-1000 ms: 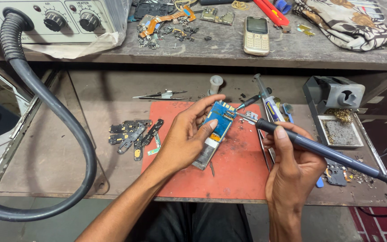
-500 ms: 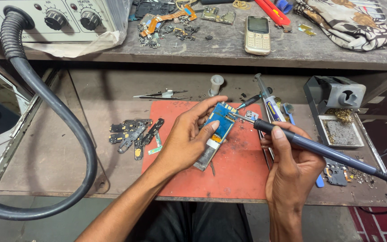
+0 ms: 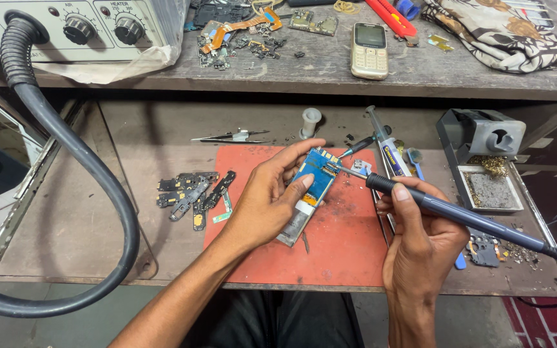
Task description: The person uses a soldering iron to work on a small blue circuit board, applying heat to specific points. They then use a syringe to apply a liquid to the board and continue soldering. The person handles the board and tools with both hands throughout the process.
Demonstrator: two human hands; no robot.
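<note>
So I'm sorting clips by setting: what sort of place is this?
Probably a phone repair bench: the right hand holds a soldering iron to a circuit board steadied by the left hand, near a hot-air station.

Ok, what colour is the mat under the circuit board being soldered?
Red-orange. The mat lies under the blue circuit board, seen clearly in the head view.

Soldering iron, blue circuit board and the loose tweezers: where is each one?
Soldering iron (image 3: 465, 218): head view, on its dark handle past the right hand.
Blue circuit board (image 3: 317, 175): head view, on its blue face beside the left thumb.
Tweezers (image 3: 230, 136): head view, mid-length, behind the red mat.
</note>
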